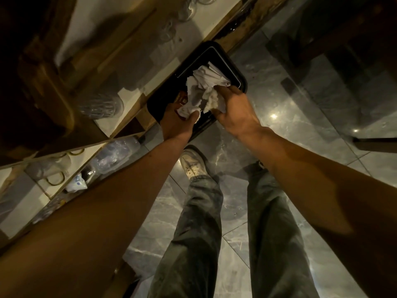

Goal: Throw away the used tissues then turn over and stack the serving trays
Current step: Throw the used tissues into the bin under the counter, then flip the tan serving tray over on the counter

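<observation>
A black serving tray [225, 55] juts out over the floor from the edge of a wooden shelf unit. A pile of crumpled white used tissues [206, 82] lies on it. My left hand [178, 123] grips the tray's near edge and pinches a small wad of tissue [187, 110] under the thumb. My right hand [234, 110] is closed on the near side of the tissue pile, fingers buried in the paper. The tray's near corner is hidden by both hands.
The wooden shelf unit [133, 112] runs along the left, holding glass jars [101, 106], mugs [51, 171] and plastic bottles [116, 153]. Below are my jeans-clad legs and a white shoe [193, 164] on a glossy grey tiled floor [290, 100]. Dark furniture stands at the upper right.
</observation>
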A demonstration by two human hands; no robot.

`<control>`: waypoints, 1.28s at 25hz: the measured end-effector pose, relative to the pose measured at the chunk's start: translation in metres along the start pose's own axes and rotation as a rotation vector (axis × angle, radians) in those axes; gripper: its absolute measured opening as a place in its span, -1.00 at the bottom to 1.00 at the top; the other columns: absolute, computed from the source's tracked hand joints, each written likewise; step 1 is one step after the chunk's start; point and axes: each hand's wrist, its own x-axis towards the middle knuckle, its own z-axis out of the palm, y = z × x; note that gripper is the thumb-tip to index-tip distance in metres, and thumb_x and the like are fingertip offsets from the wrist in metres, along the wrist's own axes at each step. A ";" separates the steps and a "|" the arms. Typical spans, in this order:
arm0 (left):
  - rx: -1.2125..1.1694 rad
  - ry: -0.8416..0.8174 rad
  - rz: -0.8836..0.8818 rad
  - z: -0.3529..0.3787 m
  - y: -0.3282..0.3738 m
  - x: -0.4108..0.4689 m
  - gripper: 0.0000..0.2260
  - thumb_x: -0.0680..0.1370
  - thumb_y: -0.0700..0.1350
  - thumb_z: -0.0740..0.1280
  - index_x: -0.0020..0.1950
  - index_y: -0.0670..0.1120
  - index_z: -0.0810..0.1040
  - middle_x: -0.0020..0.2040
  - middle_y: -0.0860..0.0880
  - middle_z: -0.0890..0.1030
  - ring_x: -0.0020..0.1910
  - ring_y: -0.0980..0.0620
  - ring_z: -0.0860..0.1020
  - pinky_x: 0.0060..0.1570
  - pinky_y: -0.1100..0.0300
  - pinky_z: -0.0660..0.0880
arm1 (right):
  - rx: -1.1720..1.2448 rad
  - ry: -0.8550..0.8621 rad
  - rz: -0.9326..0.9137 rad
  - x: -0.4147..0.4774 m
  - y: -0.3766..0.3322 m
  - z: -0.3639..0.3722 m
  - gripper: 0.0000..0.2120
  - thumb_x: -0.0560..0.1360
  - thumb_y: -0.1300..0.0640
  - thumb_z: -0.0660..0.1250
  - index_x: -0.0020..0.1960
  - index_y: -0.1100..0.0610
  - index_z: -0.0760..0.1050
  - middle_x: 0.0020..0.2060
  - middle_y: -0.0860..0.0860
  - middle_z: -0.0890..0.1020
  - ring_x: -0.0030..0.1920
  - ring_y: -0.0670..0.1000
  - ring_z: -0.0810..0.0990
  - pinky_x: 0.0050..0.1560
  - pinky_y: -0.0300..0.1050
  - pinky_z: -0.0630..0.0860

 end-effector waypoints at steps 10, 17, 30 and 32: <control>-0.115 0.024 0.062 -0.015 0.011 -0.041 -0.63 0.51 -0.18 0.45 0.25 -0.32 0.50 0.19 -0.30 0.60 0.17 -0.23 0.58 0.16 -0.02 0.53 | -0.079 -0.018 -0.086 -0.046 -0.003 -0.030 -0.59 0.57 0.19 0.25 0.41 0.20 0.35 0.26 0.19 0.47 0.23 0.19 0.49 0.17 -0.03 0.46; -0.008 0.005 0.285 -0.065 0.051 -0.137 -0.71 0.62 -0.04 0.27 0.24 -0.19 0.50 0.16 -0.19 0.57 0.11 -0.10 0.56 0.06 0.14 0.47 | -0.216 -0.102 -0.217 -0.107 -0.040 -0.101 -0.58 0.61 0.06 0.16 0.42 0.19 0.31 0.26 0.18 0.45 0.24 0.22 0.45 0.15 0.11 0.49; -0.056 0.135 0.354 -0.216 0.044 -0.367 -0.67 0.65 0.00 0.17 0.35 -0.12 0.44 0.28 -0.13 0.48 0.29 -0.12 0.45 0.27 0.03 0.39 | -0.467 -0.132 -0.440 -0.298 -0.190 -0.194 -0.54 0.60 0.01 0.19 0.46 0.14 0.27 0.32 0.15 0.41 0.29 0.21 0.39 0.14 0.15 0.48; -0.121 0.188 0.346 -0.237 0.036 -0.394 -0.67 0.66 0.00 0.15 0.36 -0.10 0.43 0.29 -0.11 0.47 0.32 -0.09 0.43 0.30 0.05 0.37 | -0.425 -0.085 -0.437 -0.321 -0.218 -0.195 -0.53 0.61 0.00 0.19 0.47 0.12 0.25 0.35 0.13 0.38 0.34 0.18 0.36 0.19 0.11 0.46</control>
